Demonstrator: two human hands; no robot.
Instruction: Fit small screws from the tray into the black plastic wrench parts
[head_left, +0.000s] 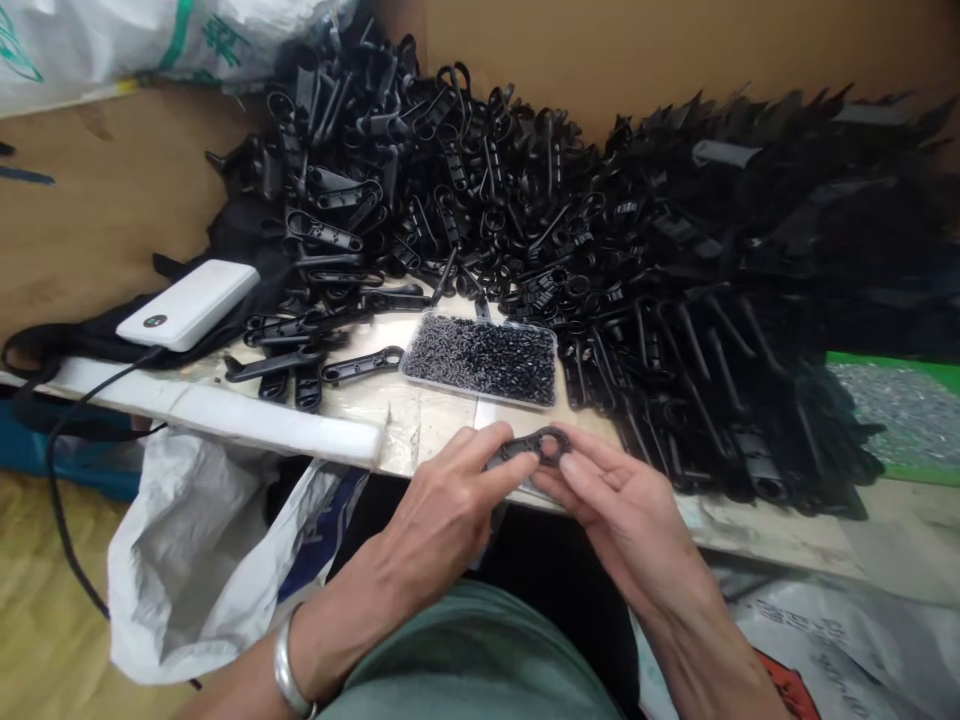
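Between my two hands, just over the table's front edge, is a black plastic handle-like part with a round ring end. My left hand is closed on its narrow body, fingers laid along the top. The thumb and fingers of my right hand pinch the ring end. Right behind them stands a clear plastic box filled with tiny black pieces. One similar black part lies flat to the left of that box.
A large heap of black plastic parts covers the back and right. A green tray of small shiny pieces stands at right. A white power bank with a cable lies left, behind a white foam strip. Below hangs a white sack.
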